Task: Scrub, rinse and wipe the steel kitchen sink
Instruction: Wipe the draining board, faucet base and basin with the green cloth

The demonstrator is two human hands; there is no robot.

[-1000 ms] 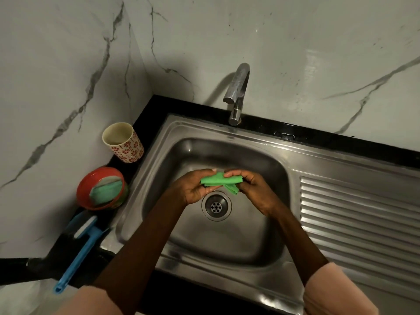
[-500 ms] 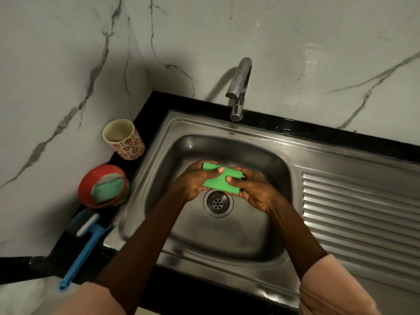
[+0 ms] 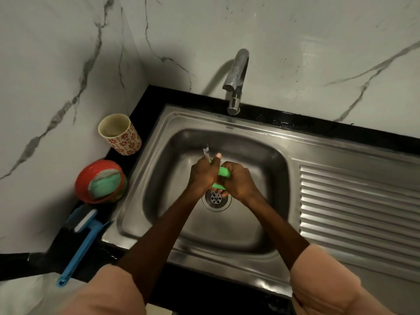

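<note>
Head view, frame centre: left hand (image 3: 203,176) and right hand (image 3: 239,181) both clench a folded green cloth (image 3: 222,172) directly above the drain (image 3: 216,198) of the steel sink (image 3: 261,223), probably so wrung water drops straight in.

The hands (image 3: 221,178) hide most of the green cloth (image 3: 223,172).
</note>
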